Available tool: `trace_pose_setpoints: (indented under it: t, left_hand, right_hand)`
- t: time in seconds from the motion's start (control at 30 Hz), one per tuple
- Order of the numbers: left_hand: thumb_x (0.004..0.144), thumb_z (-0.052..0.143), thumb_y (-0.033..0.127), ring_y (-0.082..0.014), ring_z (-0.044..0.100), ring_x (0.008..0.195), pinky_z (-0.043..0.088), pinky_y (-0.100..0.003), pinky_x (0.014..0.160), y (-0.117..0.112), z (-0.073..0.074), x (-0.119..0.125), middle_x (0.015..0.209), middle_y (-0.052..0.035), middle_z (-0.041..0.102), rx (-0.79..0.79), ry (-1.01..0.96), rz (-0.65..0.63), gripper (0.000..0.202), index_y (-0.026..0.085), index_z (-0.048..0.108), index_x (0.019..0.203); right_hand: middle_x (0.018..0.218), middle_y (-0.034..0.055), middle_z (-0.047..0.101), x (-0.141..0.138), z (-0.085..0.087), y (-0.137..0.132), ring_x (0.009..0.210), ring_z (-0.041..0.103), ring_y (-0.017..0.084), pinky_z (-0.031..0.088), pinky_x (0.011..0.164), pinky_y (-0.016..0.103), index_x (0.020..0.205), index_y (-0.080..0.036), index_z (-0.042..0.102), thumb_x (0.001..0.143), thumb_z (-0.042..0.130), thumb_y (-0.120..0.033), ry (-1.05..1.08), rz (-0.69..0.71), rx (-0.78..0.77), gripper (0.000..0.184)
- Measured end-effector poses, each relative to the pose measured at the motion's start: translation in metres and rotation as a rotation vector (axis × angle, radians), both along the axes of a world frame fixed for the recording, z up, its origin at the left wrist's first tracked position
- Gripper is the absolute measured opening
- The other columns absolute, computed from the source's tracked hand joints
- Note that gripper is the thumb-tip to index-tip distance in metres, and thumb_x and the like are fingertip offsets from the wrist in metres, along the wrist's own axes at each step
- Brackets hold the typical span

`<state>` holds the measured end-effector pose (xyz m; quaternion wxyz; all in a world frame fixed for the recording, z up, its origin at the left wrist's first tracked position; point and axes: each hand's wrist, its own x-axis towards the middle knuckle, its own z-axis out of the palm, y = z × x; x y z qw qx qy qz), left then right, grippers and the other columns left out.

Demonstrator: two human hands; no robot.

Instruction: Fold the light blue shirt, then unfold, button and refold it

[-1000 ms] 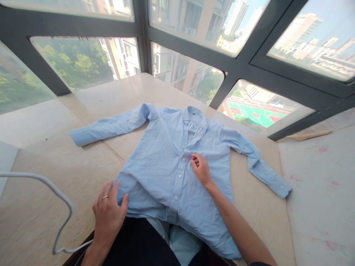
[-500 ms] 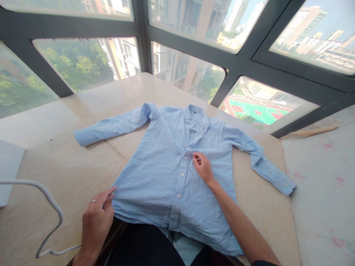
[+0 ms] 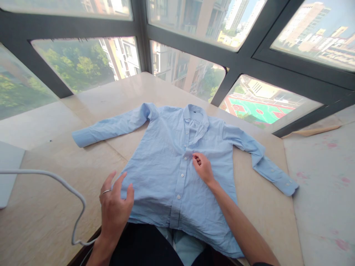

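Observation:
A light blue button-up shirt (image 3: 158, 173) lies front up, collar at the far side and both sleeves spread outward. Its lower buttons are fastened, while the neck opening gapes. My right hand (image 3: 203, 168) is closed at the middle of the chest, fingertips pinching the cloth beside the button strip. Over the shirt's lower left side hovers my left hand (image 3: 116, 199), fingers spread and a ring on one of them, holding nothing. The shirt's lower left corner is hidden behind this hand.
The shirt lies on a beige stone-like ledge (image 3: 55, 192) below framed windows (image 3: 185, 40). A white cable (image 3: 63, 183) curves in from the left to my left wrist. A white flat object (image 3: 9, 173) sits at the left edge. Flower-patterned covering (image 3: 324, 184) borders the right side.
My left hand has let go of the shirt's lower left edge, moved right and up, and spread its fingers. The cable shifted with it. My right hand stayed in place.

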<state>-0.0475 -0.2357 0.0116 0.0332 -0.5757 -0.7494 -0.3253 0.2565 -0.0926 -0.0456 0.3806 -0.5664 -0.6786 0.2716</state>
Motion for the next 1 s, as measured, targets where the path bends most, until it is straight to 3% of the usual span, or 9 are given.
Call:
trace_pose_setpoints:
  t: [0.23,0.43,0.77,1.0]
  left_hand:
    - [0.092,0.052,0.029,-0.0284,0.050,0.127,0.042,-0.051,0.107,0.015,0.003,0.062,0.137,-0.0118,0.052,-0.010,-0.203,-0.257,0.030,0.023,0.058,0.121]
    - [0.091,0.053,0.027,-0.0257,0.055,0.122,0.047,-0.046,0.103,0.039,0.000,0.080,0.128,-0.0107,0.059,0.011,-0.309,-0.310,0.028,0.022,0.061,0.118]
    - [0.085,0.057,0.024,-0.0217,0.063,0.108,0.050,-0.041,0.097,0.115,0.003,0.104,0.113,-0.0080,0.069,-0.055,-0.523,-0.421,0.025,0.020,0.066,0.108]
    - [0.084,0.053,0.022,-0.0198,0.068,0.094,0.053,-0.033,0.082,0.177,0.000,0.118,0.104,-0.0076,0.073,-0.255,-0.635,-0.395,0.025,0.017,0.067,0.104]
  right_hand:
    - [0.093,0.0074,0.068,-0.002,0.004,-0.001,0.075,0.062,0.018,0.053,0.072,0.033,0.103,-0.019,0.065,0.088,0.049,-0.029,-0.012,0.000,0.015,0.024]
    - [0.092,0.0070,0.067,-0.002,0.005,-0.001,0.075,0.062,0.018,0.052,0.070,0.032,0.103,-0.019,0.065,0.089,0.049,-0.028,0.002,0.013,0.010,0.023]
    - [0.092,0.0070,0.066,-0.003,0.009,-0.004,0.075,0.061,0.018,0.052,0.069,0.031,0.104,-0.020,0.064,0.090,0.048,-0.027,0.002,0.049,0.006,0.022]
    - [0.092,0.0066,0.066,-0.003,0.008,-0.004,0.077,0.062,0.018,0.051,0.071,0.030,0.104,-0.020,0.064,0.090,0.048,-0.021,-0.007,0.083,0.027,0.021]
